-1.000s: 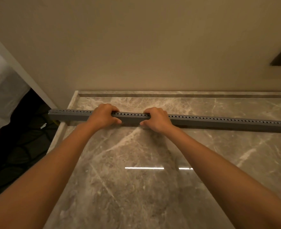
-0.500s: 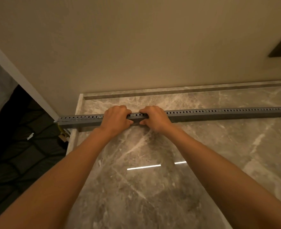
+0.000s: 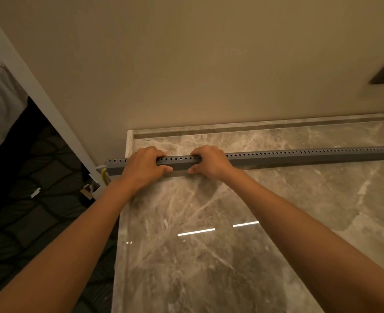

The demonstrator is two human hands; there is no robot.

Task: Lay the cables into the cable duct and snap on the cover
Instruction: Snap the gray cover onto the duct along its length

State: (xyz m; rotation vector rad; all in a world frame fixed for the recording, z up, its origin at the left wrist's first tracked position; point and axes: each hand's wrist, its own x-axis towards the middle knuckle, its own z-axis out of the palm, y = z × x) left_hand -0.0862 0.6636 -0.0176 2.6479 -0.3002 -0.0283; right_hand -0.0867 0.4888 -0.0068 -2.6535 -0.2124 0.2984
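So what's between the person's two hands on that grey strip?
In the head view, only a short bare stretch of the grey cable duct shows between the left hand and the right hand, its row of small holes exposed. Nothing else lies there.

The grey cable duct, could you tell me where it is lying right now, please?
In the head view, the cable duct lies across the marble countertop near the wall, its left end overhanging the edge, gripped by the left hand and right hand.

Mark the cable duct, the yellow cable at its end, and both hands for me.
cable duct [image 3: 299, 157]: head view, bare grey side wall.
yellow cable [image 3: 104, 176]: head view, loop below the duct's left end.
left hand [image 3: 144, 166]: head view, back of hand.
right hand [image 3: 210, 163]: head view, back of hand.
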